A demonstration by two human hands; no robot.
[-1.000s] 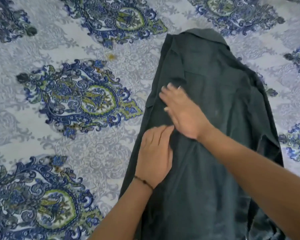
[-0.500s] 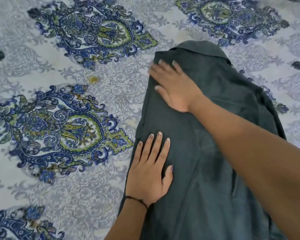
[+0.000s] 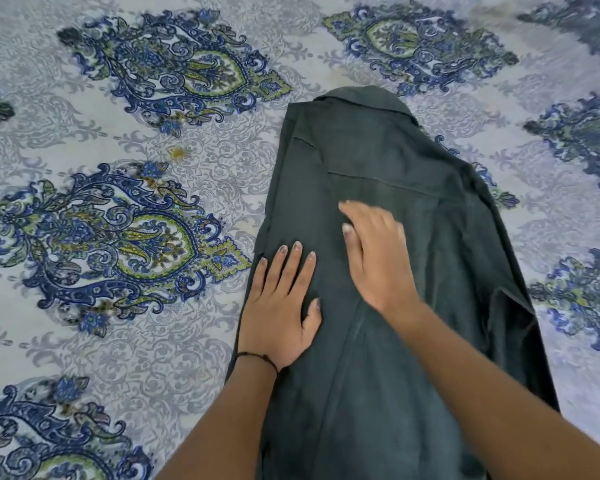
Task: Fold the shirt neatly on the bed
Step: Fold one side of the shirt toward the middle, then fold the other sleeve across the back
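Shirt [image 3: 413,375] lay lengthwise on the bed [image 3: 118,341], collar [image 3: 361,98] away from us, its sides turned in to a narrow strip. Our left hand [image 3: 279,306] pressed flat on the left edge, fingers straight and spread. Our right hand [image 3: 378,261], blurred, lay flat just beside it with fingers straight, gripping nothing. We judged the step to be smoothing: one palm should anchor while the other swept wrinkles toward the collar. The right edge [image 3: 513,306] looked rumpled and wanted tucking. The bed lay open on both sides and beyond the collar, with room for folding
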